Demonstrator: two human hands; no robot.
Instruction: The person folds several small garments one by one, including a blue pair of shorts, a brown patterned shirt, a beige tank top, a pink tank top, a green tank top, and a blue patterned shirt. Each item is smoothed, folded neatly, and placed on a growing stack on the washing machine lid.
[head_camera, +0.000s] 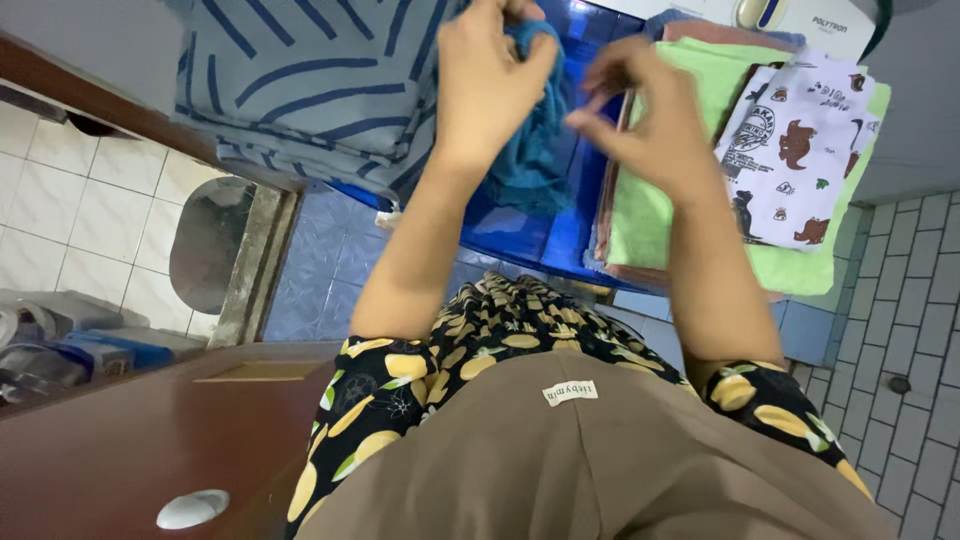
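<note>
Left hand (490, 80) is closed on the top of a teal cloth (530, 150) that hangs long-axis downward toward the near side. Right hand (640, 110), just to its right, seems pinched on nothing. Farther right lies a green towel stack (640, 215).

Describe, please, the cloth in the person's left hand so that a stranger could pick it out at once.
Start at the blue surface bearing the folded laundry stacks. Between the grey striped pile and the light green stack hangs a teal cloth, gripped at its top by the left hand. Unlike its folded neighbours, it is plain, crumpled and dangling.
</note>
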